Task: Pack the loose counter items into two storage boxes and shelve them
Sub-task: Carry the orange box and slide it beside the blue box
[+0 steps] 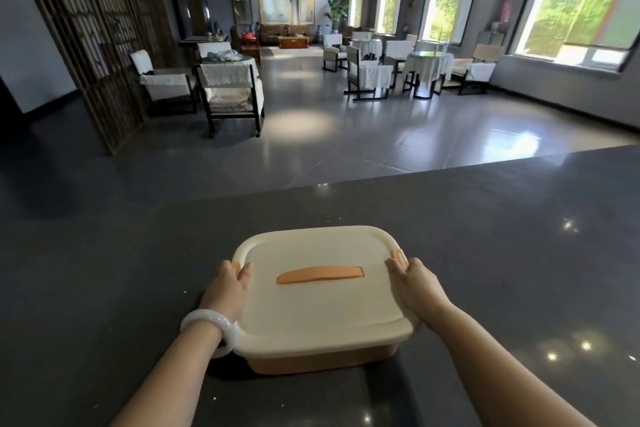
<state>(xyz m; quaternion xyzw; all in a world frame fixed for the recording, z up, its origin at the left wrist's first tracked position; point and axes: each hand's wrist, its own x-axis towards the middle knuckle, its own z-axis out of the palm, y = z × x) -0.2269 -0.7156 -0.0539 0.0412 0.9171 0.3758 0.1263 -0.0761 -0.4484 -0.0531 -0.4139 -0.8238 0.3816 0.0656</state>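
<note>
One storage box (322, 359) sits on the dark speckled counter (104, 270), near the person's edge and roughly centred between the two forearms. It has one cream lid (322, 312), closed on an orange base, one orange handle (320, 274) lying flat in the middle of the lid, and two orange side clips, a left clip (236, 266) and a right clip (400, 257).

Two hands grip the box, one at each short side. The left hand (230, 288) wears one white bangle (211, 326) at the wrist; its thumb lies on the lid's top by the left clip, and the other fingers pass down the side out of sight. The right hand (415, 284) mirrors it, thumb beside the right clip, fingers curled under the lid's rim. Both forearms reach straight forward, wrists level with the lid
</note>
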